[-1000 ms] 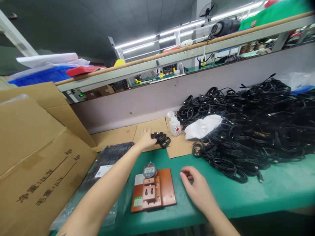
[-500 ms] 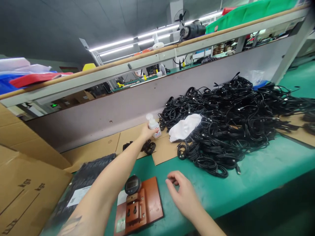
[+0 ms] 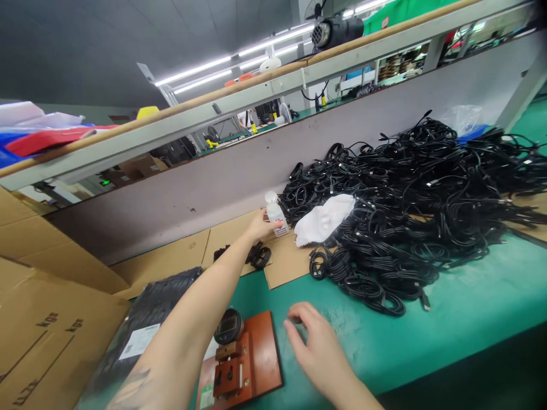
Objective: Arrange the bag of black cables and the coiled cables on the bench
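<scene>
Out at the far side of the bench, my left hand (image 3: 261, 226) is closed around a small white plastic bottle (image 3: 277, 218) with a printed label and a white cap; the bottle stands upright on cardboard. My right hand (image 3: 315, 344) hovers over the green mat, loosely curled, with a gap between thumb and fingers and nothing in it. Left of it lies a red-brown fixture board (image 3: 264, 356) carrying a round black digital gauge (image 3: 228, 327), partly hidden by my left forearm. A white cloth-like item (image 3: 323, 220) rests right of the bottle against the black cables.
Coiled black cables (image 3: 384, 199) are heaped across the right side. A small cable coil (image 3: 260, 256) lies near my left wrist. Cardboard boxes (image 3: 60, 319) and a dark wrapped package (image 3: 160, 310) stand at left. A shelf rail (image 3: 239, 97) crosses above the back panel.
My left hand and the bottle have shifted slightly right in the picture. My right hand is nearly where it was, a little lower. The camera view has tilted slightly.
</scene>
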`<state>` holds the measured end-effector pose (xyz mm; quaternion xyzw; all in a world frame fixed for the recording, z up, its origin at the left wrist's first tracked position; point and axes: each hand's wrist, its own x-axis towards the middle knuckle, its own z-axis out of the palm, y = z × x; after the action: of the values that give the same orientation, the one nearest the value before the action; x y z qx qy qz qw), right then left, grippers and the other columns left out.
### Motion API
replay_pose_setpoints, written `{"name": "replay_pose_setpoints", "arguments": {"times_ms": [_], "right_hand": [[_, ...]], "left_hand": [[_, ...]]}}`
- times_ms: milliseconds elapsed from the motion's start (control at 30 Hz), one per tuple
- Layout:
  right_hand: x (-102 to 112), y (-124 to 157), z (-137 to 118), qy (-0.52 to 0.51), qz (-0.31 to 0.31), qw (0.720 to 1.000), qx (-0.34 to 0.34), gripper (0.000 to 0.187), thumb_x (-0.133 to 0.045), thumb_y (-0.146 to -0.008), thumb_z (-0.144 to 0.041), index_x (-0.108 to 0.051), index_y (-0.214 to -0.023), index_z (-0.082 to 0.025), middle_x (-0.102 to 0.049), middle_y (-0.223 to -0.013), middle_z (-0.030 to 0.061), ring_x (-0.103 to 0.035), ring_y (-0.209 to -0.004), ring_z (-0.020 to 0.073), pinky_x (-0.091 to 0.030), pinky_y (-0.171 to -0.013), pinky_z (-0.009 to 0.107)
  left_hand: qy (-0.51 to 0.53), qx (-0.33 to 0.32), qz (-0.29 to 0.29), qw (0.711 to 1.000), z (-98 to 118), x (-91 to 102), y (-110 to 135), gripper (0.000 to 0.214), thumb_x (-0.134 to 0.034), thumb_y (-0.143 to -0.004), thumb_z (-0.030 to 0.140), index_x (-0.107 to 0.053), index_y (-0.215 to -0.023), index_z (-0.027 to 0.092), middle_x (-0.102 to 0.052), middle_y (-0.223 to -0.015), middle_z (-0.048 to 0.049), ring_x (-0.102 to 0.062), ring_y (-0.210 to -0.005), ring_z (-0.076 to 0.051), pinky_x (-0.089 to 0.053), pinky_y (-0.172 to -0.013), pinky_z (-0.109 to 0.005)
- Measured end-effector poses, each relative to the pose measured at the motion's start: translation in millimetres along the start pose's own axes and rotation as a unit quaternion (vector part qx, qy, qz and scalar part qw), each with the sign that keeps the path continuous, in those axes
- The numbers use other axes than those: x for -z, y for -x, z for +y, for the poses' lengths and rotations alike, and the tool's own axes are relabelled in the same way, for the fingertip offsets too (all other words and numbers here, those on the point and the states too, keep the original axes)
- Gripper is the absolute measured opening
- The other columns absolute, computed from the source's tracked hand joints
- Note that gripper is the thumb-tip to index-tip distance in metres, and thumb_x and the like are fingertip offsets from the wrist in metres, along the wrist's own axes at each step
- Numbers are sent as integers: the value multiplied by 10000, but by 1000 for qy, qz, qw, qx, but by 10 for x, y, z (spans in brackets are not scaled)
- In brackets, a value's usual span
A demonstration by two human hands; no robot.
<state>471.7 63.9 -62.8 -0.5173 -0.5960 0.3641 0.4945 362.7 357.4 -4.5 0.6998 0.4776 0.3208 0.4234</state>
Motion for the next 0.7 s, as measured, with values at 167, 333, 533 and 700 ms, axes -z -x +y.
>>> {"name": "replay_pose_setpoints", "arguments": {"times_ms": [167, 333, 533, 700], "right_hand": [[5, -6, -5, -5, 1, 1000, 1, 138, -447, -957, -244, -571, -920, -196, -603, -961, 66, -588, -911, 236, -465, -814, 353], [3, 15, 0, 0, 3, 1000, 8, 135, -454, -953, -242, -579, -931, -196, -606, -965, 67, -590, -911, 236, -467, -818, 352], [-1, 19, 0, -1, 13, 1000, 6, 134, -459, -954, -245, -581, -926, -196, -605, -951, 62, -591, -890, 228, -471, -807, 344], [5, 16, -5, 3, 17, 1000, 9, 135, -460, -955, -244, -574, -896, -202, -600, -927, 55, -591, -876, 225, -476, -791, 333]], "left_hand": [[5, -2, -49, 999, 80, 11, 102, 590, -877, -639, 167, -614, -1166, 141, -701, -1137, -128, -672, -1029, -271, -527, -958, -458], [-1, 5, -12, 1000, 68, -78, 118, 527, -799, -758, 170, -569, -1230, 132, -662, -1208, -124, -654, -1065, -256, -523, -966, -466], [-11, 27, -1, 1000, 118, -115, 146, 469, -734, -846, 193, -548, -1274, 149, -651, -1167, -108, -663, -1009, -237, -592, -837, -410], [-35, 61, 30, 997, 207, 141, 202, 383, -702, -876, 190, -571, -1233, 139, -652, -1113, -90, -667, -947, -215, -599, -797, -388]]}}
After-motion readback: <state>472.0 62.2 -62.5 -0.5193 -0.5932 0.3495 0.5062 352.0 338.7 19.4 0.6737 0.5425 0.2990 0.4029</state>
